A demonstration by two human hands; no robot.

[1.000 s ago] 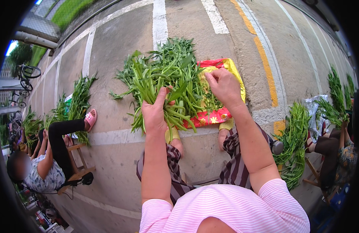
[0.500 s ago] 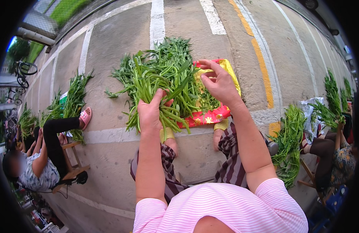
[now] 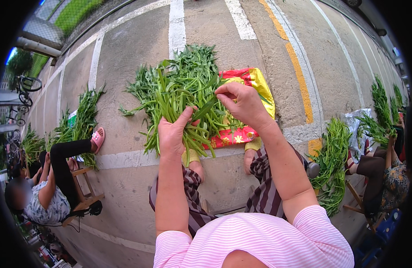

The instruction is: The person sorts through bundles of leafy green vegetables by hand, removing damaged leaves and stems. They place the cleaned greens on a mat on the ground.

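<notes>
My left hand [image 3: 174, 131] is closed round a bunch of light-green stalks with narrow leaves [image 3: 172, 102]. My right hand [image 3: 237, 102] has thumb and forefinger pinched on a long dark-green leaf [image 3: 207, 107] at the bunch's right side. Behind the bunch lies a heap of leafy greens [image 3: 192, 58], partly over a red and yellow plastic bag [image 3: 261, 87] with loose leaves on it. My feet in yellow footwear [image 3: 252, 145] are below the bag.
A seated person [image 3: 47, 192] with pink sandals is at left beside bundles of greens [image 3: 85, 116]. At right are more greens [image 3: 331, 165], a white plastic sheet [image 3: 351, 123] and another seated person [image 3: 393, 178]. Bicycles [image 3: 27, 89] stand at the upper left, by a fence [image 3: 49, 22].
My right hand has risen from over the bag with fingers apart, then come down and leftward to pinch the leaf. My left hand still grips the bunch.
</notes>
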